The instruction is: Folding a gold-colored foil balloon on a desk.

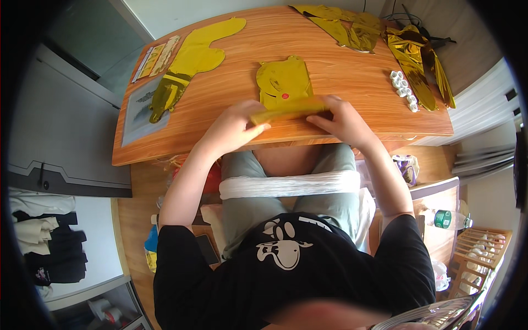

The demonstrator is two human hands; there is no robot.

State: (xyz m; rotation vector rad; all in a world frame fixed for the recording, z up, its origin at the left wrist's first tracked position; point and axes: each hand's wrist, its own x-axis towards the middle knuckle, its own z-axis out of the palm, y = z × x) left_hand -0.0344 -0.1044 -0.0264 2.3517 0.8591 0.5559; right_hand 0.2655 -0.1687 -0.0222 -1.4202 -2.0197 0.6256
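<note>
At the front edge of the wooden table, my left hand [240, 122] and my right hand [340, 120] grip the two ends of a gold foil strip [289, 111], blurred by motion. Just beyond it lies a flat, folded gold foil balloon [284, 80] with a small red round mark. I cannot tell whether the strip is that balloon's near edge or a separate piece. A larger gold foil balloon [201, 50] lies flat to the left, its near end narrow and creased.
A clear plastic bag [135, 118] lies under the left balloon's end, near several paper strips [158, 58]. Crumpled gold foil [352, 28] covers the far right, beside small white rolls [403, 89]. A white plastic bundle [290, 185] crosses my lap. A bottle [448, 219] lies right.
</note>
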